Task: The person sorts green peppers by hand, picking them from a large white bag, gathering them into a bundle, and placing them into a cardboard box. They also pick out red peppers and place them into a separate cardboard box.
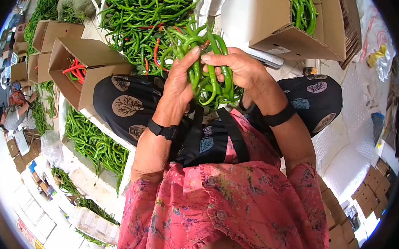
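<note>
Both hands are close together above my lap, each closed round long green chili peppers. My left hand grips several of them, the thumb pressed over the stems. In my right hand is a bunch of green chili peppers, curved and hanging down below the fingers. Just beyond the hands spreads a big heap of green chili peppers, with a few red ones mixed in. The palms and some fingertips are hidden behind the peppers.
On the left an open cardboard box holds red chili peppers. Another cardboard box with green peppers stands at upper right on a scale. More green peppers lie at lower left. A person crouches at far left.
</note>
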Available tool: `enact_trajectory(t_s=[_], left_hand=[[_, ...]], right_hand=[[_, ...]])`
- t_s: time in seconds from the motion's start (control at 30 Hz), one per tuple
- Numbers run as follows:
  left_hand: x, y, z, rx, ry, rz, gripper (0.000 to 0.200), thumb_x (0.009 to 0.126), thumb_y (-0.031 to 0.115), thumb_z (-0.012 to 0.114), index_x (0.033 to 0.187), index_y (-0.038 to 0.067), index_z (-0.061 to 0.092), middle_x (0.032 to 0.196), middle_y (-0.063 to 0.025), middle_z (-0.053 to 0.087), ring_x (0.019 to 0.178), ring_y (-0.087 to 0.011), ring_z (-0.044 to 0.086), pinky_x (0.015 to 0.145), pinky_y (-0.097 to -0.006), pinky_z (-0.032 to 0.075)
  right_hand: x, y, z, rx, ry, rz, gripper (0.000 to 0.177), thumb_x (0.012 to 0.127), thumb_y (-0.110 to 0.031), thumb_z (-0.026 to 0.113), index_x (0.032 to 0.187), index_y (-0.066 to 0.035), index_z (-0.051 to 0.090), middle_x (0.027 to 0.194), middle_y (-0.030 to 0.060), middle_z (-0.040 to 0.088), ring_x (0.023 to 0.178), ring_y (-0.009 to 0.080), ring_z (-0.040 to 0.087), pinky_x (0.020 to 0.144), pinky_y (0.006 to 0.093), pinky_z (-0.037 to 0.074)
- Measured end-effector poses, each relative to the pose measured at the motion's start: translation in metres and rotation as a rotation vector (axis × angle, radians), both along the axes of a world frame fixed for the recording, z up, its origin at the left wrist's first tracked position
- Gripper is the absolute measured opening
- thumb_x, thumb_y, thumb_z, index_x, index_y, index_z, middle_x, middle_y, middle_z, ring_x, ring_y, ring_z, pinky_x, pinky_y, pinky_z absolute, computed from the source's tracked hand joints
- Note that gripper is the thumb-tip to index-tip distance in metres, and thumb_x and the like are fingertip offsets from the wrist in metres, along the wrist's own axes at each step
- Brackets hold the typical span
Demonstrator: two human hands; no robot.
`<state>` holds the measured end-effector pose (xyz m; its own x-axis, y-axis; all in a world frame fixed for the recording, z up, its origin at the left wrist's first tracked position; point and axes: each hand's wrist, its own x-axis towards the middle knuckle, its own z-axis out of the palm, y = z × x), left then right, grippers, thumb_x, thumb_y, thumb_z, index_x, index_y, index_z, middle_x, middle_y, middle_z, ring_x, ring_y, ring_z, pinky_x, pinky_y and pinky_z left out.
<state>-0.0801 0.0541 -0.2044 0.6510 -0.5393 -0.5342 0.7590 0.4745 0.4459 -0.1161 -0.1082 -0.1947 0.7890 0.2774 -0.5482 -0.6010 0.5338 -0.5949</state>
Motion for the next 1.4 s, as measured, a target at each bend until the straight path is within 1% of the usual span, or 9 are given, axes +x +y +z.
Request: enact_trajectory(t_s=[0.5,0.57,0.7,0.83,0.9,0.97,1.1,1.23,1.4], left_hand=[[-0.001,0.004,0.025,0.227,-0.271,-0.052,0.035,0.085,0.012,0.07,0.115,0.003,0.054,0.092,-0.0038,0.061,0.075,-0.0133,0.059,0.067,-0.0262,0.052],[-0.003,0.003,0.032,0.291,-0.294,-0.046,0.036,0.084,0.013,0.071,0.115,0.003,0.054,0.092,-0.0037,0.061,0.075,-0.0135,0.059,0.067,-0.0265,0.051],[0.002,0.012,0.026,0.254,-0.3,0.02,0.038,0.083,0.011,0.071,0.115,0.002,0.053,0.092,-0.0057,0.06,0.075,-0.0138,0.058,0.066,-0.0278,0.051],[0.006,0.01,0.032,0.278,-0.38,-0.012,0.04,0.08,0.006,0.071,0.116,-0.002,0.056,0.104,-0.01,0.065,0.075,-0.0123,0.058,0.07,-0.0261,0.051],[-0.002,0.007,0.036,0.363,-0.423,-0.011,0.044,0.078,0.007,0.074,0.117,-0.003,0.056,0.105,-0.0102,0.064,0.077,-0.0128,0.059,0.073,-0.0271,0.051],[0.001,0.016,0.035,0.293,-0.43,0.026,0.05,0.075,0.007,0.077,0.118,-0.003,0.053,0.093,-0.0069,0.062,0.074,-0.0146,0.06,0.067,-0.0275,0.053],[0.003,0.017,0.034,0.14,-0.255,0.068,0.053,0.077,0.002,0.072,0.122,0.004,0.043,0.101,-0.0132,0.055,0.071,-0.0198,0.059,0.063,-0.032,0.055],[0.011,0.026,0.033,-0.008,-0.325,0.099,0.041,0.079,0.0,0.068,0.115,0.003,0.051,0.096,-0.0105,0.058,0.077,-0.0205,0.061,0.069,-0.0322,0.056],[0.032,0.041,0.021,-0.213,-0.113,0.29,0.037,0.087,0.003,0.061,0.122,0.003,0.049,0.103,-0.015,0.059,0.08,-0.0181,0.059,0.07,-0.0302,0.055]], right_hand=[[-0.015,-0.001,0.02,-0.329,-0.182,-0.011,0.022,0.083,-0.019,0.069,0.084,0.001,0.062,0.072,0.0081,0.062,0.058,0.0146,0.056,0.053,0.0295,0.045],[-0.015,0.002,0.024,-1.016,-0.241,0.062,0.026,0.08,-0.021,0.069,0.086,0.003,0.062,0.069,0.0146,0.063,0.063,0.0241,0.061,0.061,0.0371,0.047],[-0.015,-0.006,0.032,-1.146,-0.338,0.1,0.029,0.078,-0.022,0.069,0.085,0.005,0.061,0.069,0.0189,0.063,0.065,0.0307,0.063,0.066,0.0406,0.047],[-0.021,-0.014,0.046,-0.609,-0.115,0.129,0.027,0.075,-0.024,0.072,0.082,-0.001,0.061,0.064,0.0082,0.059,0.058,0.0187,0.058,0.056,0.036,0.045],[-0.027,-0.017,0.047,-0.609,-0.174,0.031,0.026,0.075,-0.026,0.073,0.079,-0.004,0.06,0.062,0.0017,0.055,0.055,0.0114,0.054,0.05,0.0298,0.04],[-0.031,-0.02,0.041,-1.034,-0.299,0.035,0.026,0.077,-0.027,0.072,0.077,-0.005,0.058,0.06,-0.0013,0.052,0.052,0.0076,0.05,0.046,0.0253,0.037],[-0.05,-0.026,0.057,-0.53,-0.093,-0.041,0.022,0.079,-0.021,0.072,0.081,-0.004,0.058,0.065,-0.0019,0.054,0.05,0.0039,0.045,0.045,0.0215,0.034],[-0.072,-0.032,0.049,-1.01,-0.253,-0.101,0.023,0.079,-0.025,0.071,0.078,-0.007,0.057,0.062,-0.0017,0.052,0.048,0.0074,0.045,0.046,0.0246,0.036],[-0.084,-0.057,0.054,-0.015,-0.116,-0.209,0.024,0.09,-0.025,0.063,0.085,-0.001,0.061,0.057,-0.004,0.05,0.042,0.0032,0.037,0.04,0.0199,0.032]])
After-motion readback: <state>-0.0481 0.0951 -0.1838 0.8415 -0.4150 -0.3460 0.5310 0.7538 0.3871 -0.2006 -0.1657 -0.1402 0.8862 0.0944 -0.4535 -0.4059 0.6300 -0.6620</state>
